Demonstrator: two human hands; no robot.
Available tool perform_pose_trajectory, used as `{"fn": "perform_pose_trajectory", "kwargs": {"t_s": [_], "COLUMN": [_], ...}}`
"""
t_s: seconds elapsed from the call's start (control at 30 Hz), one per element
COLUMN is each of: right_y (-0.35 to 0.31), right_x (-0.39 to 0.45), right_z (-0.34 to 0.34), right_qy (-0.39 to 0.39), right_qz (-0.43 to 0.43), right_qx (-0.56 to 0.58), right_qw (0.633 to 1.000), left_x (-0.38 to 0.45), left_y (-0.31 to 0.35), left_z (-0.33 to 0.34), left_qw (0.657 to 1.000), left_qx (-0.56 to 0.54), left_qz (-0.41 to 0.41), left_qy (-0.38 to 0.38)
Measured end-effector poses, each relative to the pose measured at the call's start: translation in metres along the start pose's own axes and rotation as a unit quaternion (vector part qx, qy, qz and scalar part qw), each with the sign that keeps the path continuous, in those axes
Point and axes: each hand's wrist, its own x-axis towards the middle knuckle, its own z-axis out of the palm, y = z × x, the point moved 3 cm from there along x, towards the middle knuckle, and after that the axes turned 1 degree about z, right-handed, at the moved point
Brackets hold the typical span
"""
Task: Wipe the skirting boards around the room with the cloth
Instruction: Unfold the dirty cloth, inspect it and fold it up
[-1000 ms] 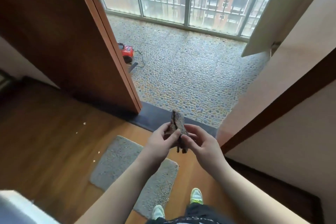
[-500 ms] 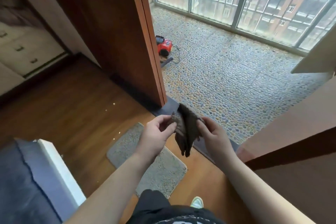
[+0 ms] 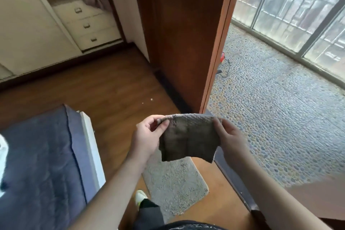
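Cloth [image 3: 188,138] hangs spread between both hands at waist height, left hand [image 3: 147,136] and right hand [image 3: 230,136] each pinching a top corner in their fingers, while the dark skirting board [image 3: 171,89] runs along the floor ahead, below and nearer the left hand.

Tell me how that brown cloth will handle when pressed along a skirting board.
Probably floppy: the cloth sags below where the left hand and right hand pinch its top corners. Likely light, since fingertips alone carry it. Its bumpy weave should grip rather than slide.
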Motion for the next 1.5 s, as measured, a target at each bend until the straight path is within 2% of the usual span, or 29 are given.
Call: {"fn": "perform_pose_trajectory", "kwargs": {"t_s": [0.17,0.37,0.57,0.67,0.83,1.13,1.23,1.33,1.5], "right_y": [-0.019,-0.051,-0.067,-0.073,-0.082,-0.106,-0.122,-0.137,-0.155], "right_x": [0.034,0.059,0.082,0.098,0.143,0.271,0.314,0.347,0.381], "right_z": [0.126,0.265,0.34,0.362,0.383,0.428,0.44,0.456,0.492], "right_qy": [-0.071,-0.153,-0.187,-0.199,-0.226,-0.245,-0.274,-0.302,-0.334], "right_qz": [-0.046,-0.119,-0.165,-0.182,-0.217,-0.132,-0.108,-0.095,-0.088], "right_qx": [-0.025,-0.084,-0.128,-0.135,-0.171,-0.067,-0.045,-0.028,-0.029], "right_qw": [0.996,0.977,0.96,0.953,0.934,0.958,0.955,0.948,0.938], "left_x": [0.039,0.068,0.104,0.124,0.167,0.285,0.325,0.358,0.393], "left_y": [-0.028,-0.038,-0.044,-0.048,-0.055,-0.048,-0.046,-0.044,-0.049], "left_z": [-0.114,-0.236,-0.314,-0.331,-0.334,-0.326,-0.323,-0.322,-0.34], "left_qw": [0.998,0.998,0.993,0.989,0.991,0.985,0.986,0.981,0.974], "left_qx": [0.018,0.049,0.079,0.091,0.065,0.083,0.052,0.006,0.019], "left_qz": [0.003,0.03,0.065,0.08,0.054,-0.035,-0.048,-0.058,-0.07], "left_qy": [0.053,0.039,0.064,0.082,0.107,0.147,0.15,0.185,0.214]}}
